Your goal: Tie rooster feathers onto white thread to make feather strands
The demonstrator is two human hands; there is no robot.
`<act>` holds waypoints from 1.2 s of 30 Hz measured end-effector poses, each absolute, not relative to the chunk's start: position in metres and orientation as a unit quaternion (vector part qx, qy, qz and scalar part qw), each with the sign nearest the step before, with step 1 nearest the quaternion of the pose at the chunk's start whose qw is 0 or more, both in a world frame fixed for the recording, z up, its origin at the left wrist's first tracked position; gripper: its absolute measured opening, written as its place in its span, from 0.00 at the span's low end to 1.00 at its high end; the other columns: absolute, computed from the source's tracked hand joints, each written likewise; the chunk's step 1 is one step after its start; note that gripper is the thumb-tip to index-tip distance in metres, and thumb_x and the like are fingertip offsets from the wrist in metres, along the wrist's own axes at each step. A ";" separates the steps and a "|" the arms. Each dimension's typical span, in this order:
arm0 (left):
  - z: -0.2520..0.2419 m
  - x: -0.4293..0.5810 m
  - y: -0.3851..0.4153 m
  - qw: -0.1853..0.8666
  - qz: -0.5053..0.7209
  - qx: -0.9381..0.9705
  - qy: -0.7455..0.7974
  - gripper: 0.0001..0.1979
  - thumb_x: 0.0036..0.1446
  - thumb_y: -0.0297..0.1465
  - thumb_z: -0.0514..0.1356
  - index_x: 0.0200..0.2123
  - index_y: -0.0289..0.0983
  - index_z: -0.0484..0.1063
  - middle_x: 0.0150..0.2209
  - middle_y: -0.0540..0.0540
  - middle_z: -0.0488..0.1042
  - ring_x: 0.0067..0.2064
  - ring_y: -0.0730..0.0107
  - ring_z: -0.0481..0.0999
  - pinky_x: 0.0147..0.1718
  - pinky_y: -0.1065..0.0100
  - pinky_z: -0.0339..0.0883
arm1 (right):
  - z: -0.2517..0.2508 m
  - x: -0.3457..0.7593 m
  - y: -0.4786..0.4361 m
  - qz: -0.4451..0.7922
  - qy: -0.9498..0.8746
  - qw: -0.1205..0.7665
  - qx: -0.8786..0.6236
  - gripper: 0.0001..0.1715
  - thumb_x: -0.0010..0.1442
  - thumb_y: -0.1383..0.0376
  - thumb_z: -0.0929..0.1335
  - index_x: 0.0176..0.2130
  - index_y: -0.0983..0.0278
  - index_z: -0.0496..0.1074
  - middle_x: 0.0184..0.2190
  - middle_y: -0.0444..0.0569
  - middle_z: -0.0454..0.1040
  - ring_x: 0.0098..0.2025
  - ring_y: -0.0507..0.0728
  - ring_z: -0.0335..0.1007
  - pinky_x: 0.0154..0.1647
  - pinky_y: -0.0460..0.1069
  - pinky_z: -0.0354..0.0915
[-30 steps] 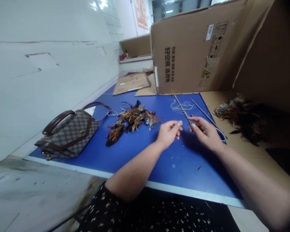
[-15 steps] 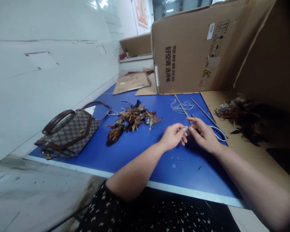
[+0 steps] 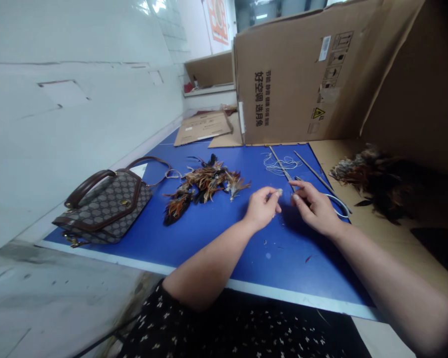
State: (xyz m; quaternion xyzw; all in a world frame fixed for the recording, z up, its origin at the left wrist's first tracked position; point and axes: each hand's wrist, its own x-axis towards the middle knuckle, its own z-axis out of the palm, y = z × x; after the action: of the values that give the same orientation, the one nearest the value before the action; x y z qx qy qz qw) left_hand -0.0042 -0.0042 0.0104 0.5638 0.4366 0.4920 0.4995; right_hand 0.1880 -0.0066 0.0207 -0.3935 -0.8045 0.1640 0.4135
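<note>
My left hand [image 3: 262, 208] pinches a small pale tuft [image 3: 280, 192] between thumb and forefinger, above the blue table [image 3: 216, 238]. To its right, my right hand [image 3: 313, 206] has thumb and fingers brought close together; whatever lies between them is too small to make out. A thin stick [image 3: 280, 161] runs away from just behind my right fingertips, with loose pale string [image 3: 272, 166] around it. Left of my hands lies a pile of brown and black feathers [image 3: 209, 181].
A patterned handbag [image 3: 112, 206] sits at the left. A large cardboard box [image 3: 291, 84] stands behind the table. More feathers [image 3: 377, 179] lie on cardboard at the right. A second stick [image 3: 313, 171] and a pale cord loop [image 3: 341, 206] are beside my right hand.
My left hand has moved a little to the left with the pale tuft, away from my right hand. A gap now separates them. My right hand has hardly moved.
</note>
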 end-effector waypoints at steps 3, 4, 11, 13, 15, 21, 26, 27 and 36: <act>0.010 0.000 -0.007 0.515 0.477 0.576 0.418 0.16 0.63 0.44 0.60 0.41 0.36 0.73 0.20 0.53 0.72 0.17 0.78 0.64 0.19 0.74 0.58 | 0.019 0.186 -0.006 0.153 -0.811 0.405 -0.393 0.26 0.72 0.60 0.63 0.66 0.60 0.62 0.31 0.46 0.77 0.30 0.57 0.73 0.37 0.52 0.69; 0.010 0.002 -0.008 0.529 0.469 0.576 0.410 0.16 0.63 0.44 0.60 0.41 0.36 0.72 0.20 0.52 0.73 0.17 0.78 0.65 0.19 0.74 0.59 | 0.019 0.186 -0.006 0.153 -0.813 0.407 -0.388 0.26 0.72 0.60 0.63 0.66 0.60 0.62 0.32 0.47 0.77 0.31 0.57 0.74 0.39 0.52 0.70; 0.008 0.004 -0.007 0.555 0.459 0.572 0.392 0.15 0.63 0.43 0.61 0.35 0.36 0.69 0.21 0.52 0.71 0.18 0.78 0.67 0.21 0.74 0.61 | 0.019 0.185 -0.008 0.167 -0.811 0.408 -0.383 0.25 0.71 0.60 0.63 0.64 0.60 0.63 0.31 0.46 0.77 0.30 0.56 0.72 0.36 0.51 0.68; 0.009 0.001 -0.006 0.539 0.459 0.583 0.399 0.14 0.63 0.42 0.61 0.35 0.36 0.70 0.19 0.54 0.69 0.18 0.80 0.64 0.21 0.75 0.59 | 0.020 0.186 -0.008 0.177 -0.810 0.406 -0.384 0.25 0.71 0.59 0.64 0.64 0.61 0.64 0.30 0.46 0.76 0.28 0.55 0.71 0.33 0.50 0.67; 0.010 -0.001 -0.005 0.532 0.462 0.584 0.403 0.14 0.62 0.41 0.61 0.34 0.36 0.70 0.19 0.54 0.68 0.19 0.80 0.63 0.21 0.76 0.58 | 0.021 0.187 -0.008 0.188 -0.807 0.409 -0.382 0.25 0.71 0.59 0.64 0.64 0.61 0.64 0.30 0.46 0.76 0.28 0.55 0.70 0.33 0.50 0.67; 0.005 -0.002 -0.001 0.524 0.478 0.560 0.429 0.17 0.61 0.46 0.62 0.35 0.36 0.71 0.20 0.53 0.70 0.17 0.80 0.63 0.19 0.75 0.55 | 0.020 0.189 -0.007 0.195 -0.806 0.409 -0.380 0.25 0.71 0.62 0.64 0.65 0.61 0.62 0.31 0.45 0.75 0.29 0.55 0.70 0.33 0.49 0.66; 0.004 0.003 -0.004 0.550 0.473 0.556 0.405 0.19 0.61 0.46 0.62 0.42 0.35 0.72 0.22 0.51 0.74 0.16 0.79 0.64 0.18 0.74 0.57 | 0.018 0.187 -0.008 0.172 -0.811 0.404 -0.388 0.25 0.71 0.63 0.64 0.65 0.61 0.63 0.31 0.45 0.75 0.29 0.55 0.70 0.34 0.50 0.66; 0.004 0.004 -0.005 0.566 0.463 0.556 0.395 0.19 0.62 0.46 0.62 0.42 0.35 0.71 0.22 0.51 0.75 0.16 0.79 0.65 0.19 0.74 0.58 | 0.018 0.187 -0.008 0.169 -0.812 0.401 -0.389 0.25 0.71 0.63 0.64 0.65 0.61 0.63 0.31 0.45 0.76 0.29 0.55 0.70 0.34 0.50 0.66; 0.011 0.000 -0.006 0.574 0.455 0.573 0.368 0.15 0.63 0.42 0.62 0.34 0.35 0.70 0.21 0.51 0.71 0.19 0.79 0.66 0.21 0.74 0.60 | 0.019 0.185 -0.010 0.174 -0.811 0.404 -0.386 0.25 0.70 0.62 0.64 0.65 0.62 0.63 0.30 0.45 0.76 0.27 0.54 0.69 0.32 0.49 0.65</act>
State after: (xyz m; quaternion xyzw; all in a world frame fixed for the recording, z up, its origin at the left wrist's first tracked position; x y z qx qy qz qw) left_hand 0.0000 -0.0061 0.0112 0.5735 0.3680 0.4546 0.5736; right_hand 0.1847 -0.0096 0.0193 -0.3860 -0.8109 0.1742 0.4037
